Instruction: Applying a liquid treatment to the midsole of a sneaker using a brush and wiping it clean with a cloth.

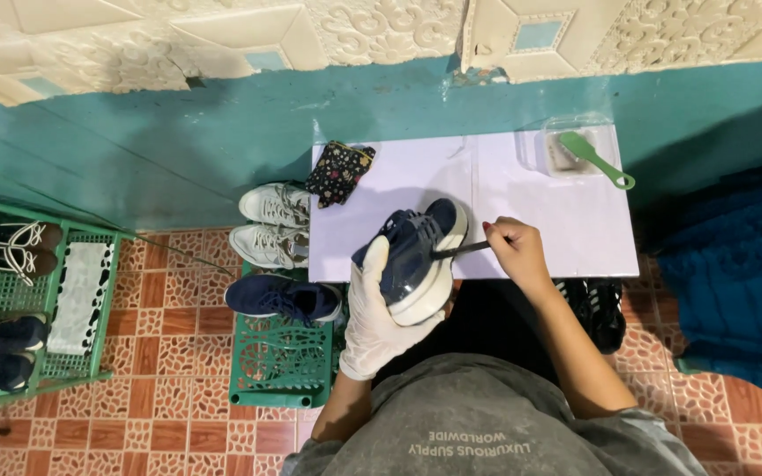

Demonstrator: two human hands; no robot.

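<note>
My left hand (374,310), in a white glove, grips a navy blue sneaker (414,251) with a white sole from below, tilted over the near edge of a small white table (557,220). My right hand (515,249), bare, pinches a thin dark brush (462,250) whose tip touches the side of the sneaker near the sole.
On the table lie a dark patterned pouch (339,171) and a clear container (566,148) with a green brush (596,159) across it. White sneakers (273,220) and a navy sneaker (280,297) sit at the left, a green crate (280,357) below, a green shoe rack (28,291) far left, black shoes (600,304) right.
</note>
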